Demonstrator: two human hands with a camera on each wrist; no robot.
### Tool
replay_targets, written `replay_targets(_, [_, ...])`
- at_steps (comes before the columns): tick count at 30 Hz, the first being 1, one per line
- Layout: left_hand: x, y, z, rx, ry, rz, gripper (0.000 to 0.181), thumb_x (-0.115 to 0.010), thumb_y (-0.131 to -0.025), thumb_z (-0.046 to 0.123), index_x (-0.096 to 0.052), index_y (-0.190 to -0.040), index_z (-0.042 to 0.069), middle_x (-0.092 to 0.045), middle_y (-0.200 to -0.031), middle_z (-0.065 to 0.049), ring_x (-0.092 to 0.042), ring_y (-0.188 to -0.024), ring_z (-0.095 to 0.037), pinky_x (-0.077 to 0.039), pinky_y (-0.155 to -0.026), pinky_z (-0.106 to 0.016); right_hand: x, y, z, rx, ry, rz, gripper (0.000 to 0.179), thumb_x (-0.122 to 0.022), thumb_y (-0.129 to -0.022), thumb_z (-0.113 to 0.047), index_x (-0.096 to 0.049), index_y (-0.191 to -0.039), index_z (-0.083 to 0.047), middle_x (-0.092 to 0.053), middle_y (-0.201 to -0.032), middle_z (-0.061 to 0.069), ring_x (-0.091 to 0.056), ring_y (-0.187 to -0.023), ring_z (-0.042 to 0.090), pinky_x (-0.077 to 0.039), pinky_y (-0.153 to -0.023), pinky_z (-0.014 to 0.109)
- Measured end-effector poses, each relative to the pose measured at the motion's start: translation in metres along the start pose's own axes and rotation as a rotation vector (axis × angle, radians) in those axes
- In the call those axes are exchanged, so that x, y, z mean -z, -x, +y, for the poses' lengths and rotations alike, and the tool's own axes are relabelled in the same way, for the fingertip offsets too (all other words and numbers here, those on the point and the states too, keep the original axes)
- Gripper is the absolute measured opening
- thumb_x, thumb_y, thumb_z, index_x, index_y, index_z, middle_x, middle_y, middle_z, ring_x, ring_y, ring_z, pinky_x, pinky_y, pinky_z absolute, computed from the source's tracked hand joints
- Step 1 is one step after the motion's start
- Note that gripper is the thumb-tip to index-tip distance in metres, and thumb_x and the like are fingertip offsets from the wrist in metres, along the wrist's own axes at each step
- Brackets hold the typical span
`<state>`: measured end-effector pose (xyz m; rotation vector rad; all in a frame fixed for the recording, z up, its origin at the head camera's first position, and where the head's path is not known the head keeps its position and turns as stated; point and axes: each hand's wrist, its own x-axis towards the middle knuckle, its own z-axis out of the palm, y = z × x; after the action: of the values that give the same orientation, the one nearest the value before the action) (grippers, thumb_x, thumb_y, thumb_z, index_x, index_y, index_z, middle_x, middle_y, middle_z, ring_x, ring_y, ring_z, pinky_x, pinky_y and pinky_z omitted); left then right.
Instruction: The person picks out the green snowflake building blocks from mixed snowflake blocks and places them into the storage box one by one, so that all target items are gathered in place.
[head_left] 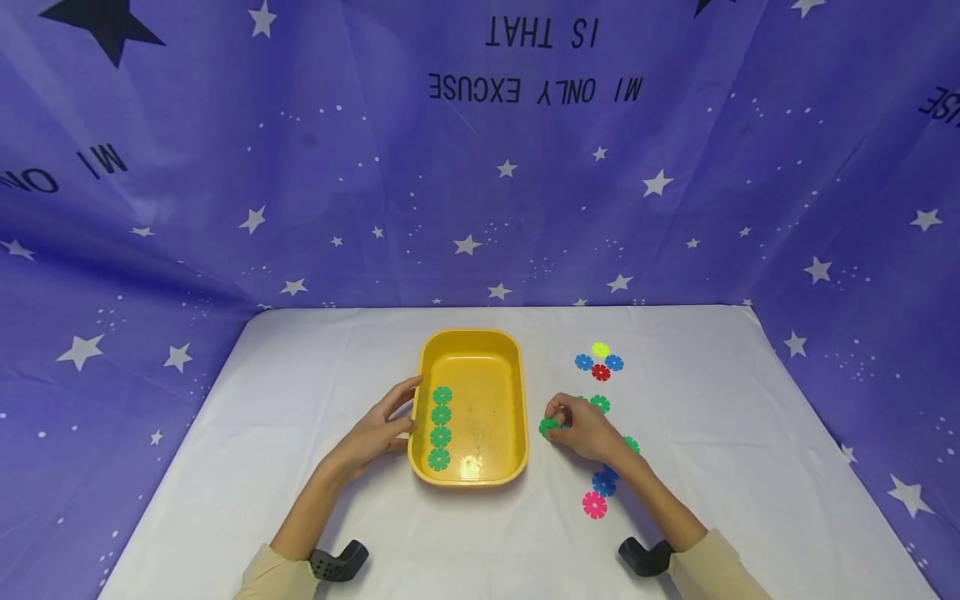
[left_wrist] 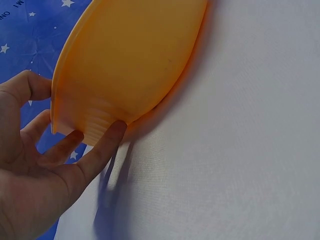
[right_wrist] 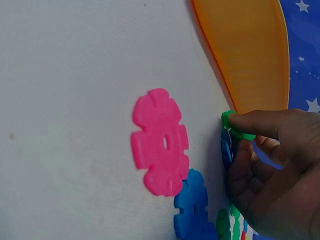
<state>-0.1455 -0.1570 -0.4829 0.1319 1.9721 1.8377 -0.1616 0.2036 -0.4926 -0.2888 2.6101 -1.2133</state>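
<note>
A yellow plastic tray [head_left: 472,483] holds several green snowflake discs [head_left: 441,414] in a column along its left side. My left hand [head_left: 378,431] rests against the tray's left wall, its fingertips touching the outside and rim; the left wrist view shows the hand [left_wrist: 45,165] with fingers spread on the wall. Just right of the tray, my right hand [head_left: 583,427] pinches a green snowflake disc [head_left: 548,427] between thumb and finger. The right wrist view shows that green disc [right_wrist: 229,120] at the fingertips, with a blue disc [right_wrist: 226,147] close beneath, partly hidden by the hand.
Behind the right hand lie a yellow disc [head_left: 601,350], a red disc [head_left: 601,372] and two blue ones. Another green disc [head_left: 600,404] is nearer the hand. A pink disc [head_left: 595,505] and a blue disc [head_left: 604,482] lie by the right forearm. Starry purple cloth [head_left: 480,200] surrounds the table.
</note>
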Motion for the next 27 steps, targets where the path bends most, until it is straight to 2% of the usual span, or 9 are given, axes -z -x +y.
replay_targets(3, [0.0,0.0,0.001,-0.001,0.002,-0.002,0.076,-0.057,-0.09,0.002,-0.028,-0.158,0.021,-0.016,-0.163,-0.015,-0.034,-0.14,-0.044,-0.052,-0.095,-0.047,0.002,0.001,-0.003,0.015,-0.019,0.018,0.015,-0.073,-0.087,-0.003,-0.066,-0.098,-0.011,-0.06,-0.078,-0.001,-0.054,-0.07,0.017,-0.048,-0.061,0.026])
replay_targets(8, [0.0,-0.001,0.001,0.0,0.004,-0.003,0.076,-0.057,-0.09,0.002,-0.028,-0.158,0.021,-0.016,-0.163,-0.015,-0.033,-0.141,-0.044,-0.052,-0.095,-0.047,0.012,0.0,-0.016,0.04,-0.063,0.1,0.015,-0.07,-0.091,-0.007,-0.071,-0.106,-0.011,-0.067,-0.081,0.002,-0.059,-0.067,0.02,-0.053,-0.059,0.028])
replay_targets(14, [0.0,-0.001,0.0,0.011,0.014,0.017,0.077,-0.058,-0.09,0.002,-0.029,-0.158,0.023,-0.019,-0.163,-0.011,-0.035,-0.14,-0.041,-0.053,-0.094,-0.046,0.022,-0.008,-0.038,0.022,-0.227,0.169,0.018,-0.069,-0.093,-0.009,-0.071,-0.111,-0.009,-0.069,-0.087,0.008,-0.065,-0.079,0.036,-0.059,-0.074,0.038])
replay_targets(17, [0.0,-0.002,-0.001,0.012,0.016,0.017,0.077,-0.058,-0.09,0.002,-0.029,-0.158,0.023,-0.019,-0.163,-0.011,-0.036,-0.139,-0.041,-0.053,-0.094,-0.045,0.024,-0.016,-0.048,0.037,-0.291,0.163,0.02,-0.066,-0.094,-0.009,-0.071,-0.114,-0.007,-0.069,-0.091,0.01,-0.066,-0.082,0.036,-0.059,-0.078,0.041])
replay_targets(21, [0.0,-0.002,-0.001,0.012,0.009,0.017,0.077,-0.057,-0.089,0.002,-0.028,-0.158,0.021,-0.018,-0.163,-0.013,-0.036,-0.139,-0.043,-0.053,-0.094,-0.045,0.022,-0.028,-0.062,0.085,-0.361,0.135,0.023,-0.063,-0.095,-0.005,-0.069,-0.117,0.0,-0.07,-0.094,0.013,-0.067,-0.083,0.034,-0.06,-0.078,0.039])
replay_targets(27, [0.0,-0.001,0.0,0.011,0.006,0.012,0.077,-0.057,-0.089,0.001,-0.029,-0.158,0.02,-0.016,-0.164,-0.015,-0.033,-0.141,-0.044,-0.052,-0.095,-0.046,0.013,-0.048,-0.08,0.1,-0.427,0.084,0.026,-0.061,-0.095,-0.003,-0.068,-0.119,0.005,-0.07,-0.096,0.013,-0.065,-0.091,0.043,-0.06,-0.079,0.039])
